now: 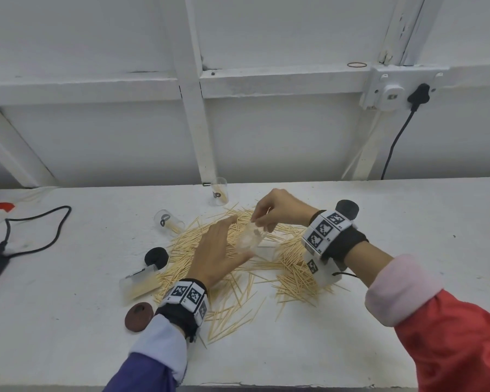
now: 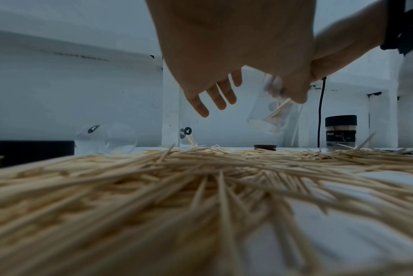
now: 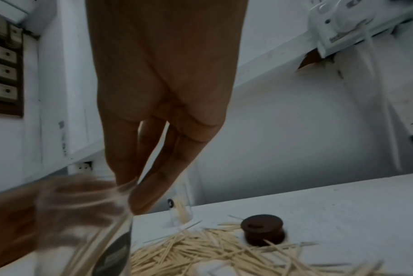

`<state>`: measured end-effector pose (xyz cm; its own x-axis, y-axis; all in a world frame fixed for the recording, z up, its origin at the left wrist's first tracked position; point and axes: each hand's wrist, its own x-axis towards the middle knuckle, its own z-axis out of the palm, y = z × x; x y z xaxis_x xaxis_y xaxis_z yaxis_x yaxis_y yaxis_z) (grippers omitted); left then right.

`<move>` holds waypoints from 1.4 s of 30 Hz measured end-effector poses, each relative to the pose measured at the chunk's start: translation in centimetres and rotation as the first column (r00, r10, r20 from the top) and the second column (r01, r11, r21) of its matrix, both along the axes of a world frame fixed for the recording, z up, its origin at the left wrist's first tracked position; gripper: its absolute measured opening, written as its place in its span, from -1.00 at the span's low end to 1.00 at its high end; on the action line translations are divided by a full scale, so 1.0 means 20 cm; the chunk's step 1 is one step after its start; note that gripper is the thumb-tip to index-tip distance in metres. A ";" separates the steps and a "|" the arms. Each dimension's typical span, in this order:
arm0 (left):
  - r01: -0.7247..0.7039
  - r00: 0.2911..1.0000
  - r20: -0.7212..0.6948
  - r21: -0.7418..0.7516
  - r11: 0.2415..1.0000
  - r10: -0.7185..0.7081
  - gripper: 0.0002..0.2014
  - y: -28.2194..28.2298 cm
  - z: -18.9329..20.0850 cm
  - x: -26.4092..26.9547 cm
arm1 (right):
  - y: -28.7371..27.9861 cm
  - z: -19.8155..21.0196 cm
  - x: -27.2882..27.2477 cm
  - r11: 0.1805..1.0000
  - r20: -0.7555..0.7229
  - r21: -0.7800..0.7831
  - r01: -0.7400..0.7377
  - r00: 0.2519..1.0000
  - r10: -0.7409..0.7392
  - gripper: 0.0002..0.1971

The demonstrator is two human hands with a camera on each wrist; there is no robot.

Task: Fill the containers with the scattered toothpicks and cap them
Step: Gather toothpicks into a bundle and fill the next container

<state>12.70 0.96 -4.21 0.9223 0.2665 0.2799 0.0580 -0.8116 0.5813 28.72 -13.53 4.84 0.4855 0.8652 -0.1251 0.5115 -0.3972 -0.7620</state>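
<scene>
Scattered toothpicks [image 1: 292, 264] cover the middle of the white table [image 1: 379, 222]. A clear container [image 1: 251, 239] hangs tilted above them, holding a few toothpicks [image 2: 277, 110]. My right hand [image 1: 259, 222] pinches its rim from above, and the right wrist view shows the fingertips [image 3: 139, 198] on the blurred container [image 3: 82, 224]. My left hand [image 1: 232, 239] is spread open just left of it, fingers [image 2: 201, 108] straight, thumb near the base. Whether the thumb touches the container is unclear.
An upright container [image 1: 219, 190] stands at the back. Two more lie on their sides [image 1: 169, 220], [image 1: 139, 282]. A black cap [image 1: 156, 257] and a brown cap [image 1: 139, 316] lie to the left. A capped container [image 2: 341, 132] stands behind my right wrist. A black cable [image 1: 40, 230] loops at far left.
</scene>
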 end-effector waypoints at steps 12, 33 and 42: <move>0.039 0.996 -0.077 -0.036 0.999 -0.042 -0.45 0.00 -0.01 -0.01 | -0.12 -0.10 0.08 0.917 0.090 -0.371 -0.148 0.977 0.194 -0.47; 0.001 0.992 -0.126 -0.056 0.998 -0.009 -0.54 0.00 -0.01 -0.01 | -0.22 -0.24 0.10 0.816 0.355 -0.579 -0.013 0.896 0.266 -0.49; -0.009 0.991 -0.137 -0.066 0.998 0.000 -0.51 0.01 -0.02 -0.01 | -0.15 -0.28 0.00 0.895 0.401 -0.444 -0.030 0.887 0.229 -0.71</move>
